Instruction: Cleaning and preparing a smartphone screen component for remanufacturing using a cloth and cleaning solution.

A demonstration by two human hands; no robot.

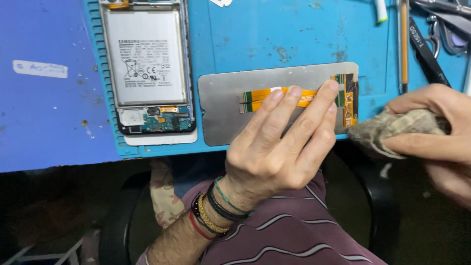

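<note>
I see the grey display panel [230, 105] lying face down on the blue work mat [294, 34], near the mat's front edge, with an orange and yellow flex ribbon [260, 95] running across its back to a small orange circuit strip [350, 98] at its right end. The left hand [274, 147] lies flat on the panel, its grip released: the fingers are stretched out and pressing down on the ribbon and the panel's right half, grasping nothing. Several cord and bead bracelets [213, 211] ring that wrist.

Just right of the panel, the right hand [436, 122] is clenched on a crumpled grey-brown cloth [392, 130], whose bunched end sits by the panel's right corner; I think it touches the corner, though the edge is too blurred to be sure.

To the left of the panel, on the same mat, lies an opened phone [147, 68] with its back off, showing a large white battery [145, 56] and a green-blue circuit board [157, 120] below it. At the mat's top right lie black tweezers [427, 49], an orange-handled tool [404, 44] and metal scissors [446, 24]. The mat rests on a darker blue tabletop [44, 122], which carries a strip of white tape [40, 68]. Below, a striped maroon garment [294, 235] covers the person's lap.
</note>
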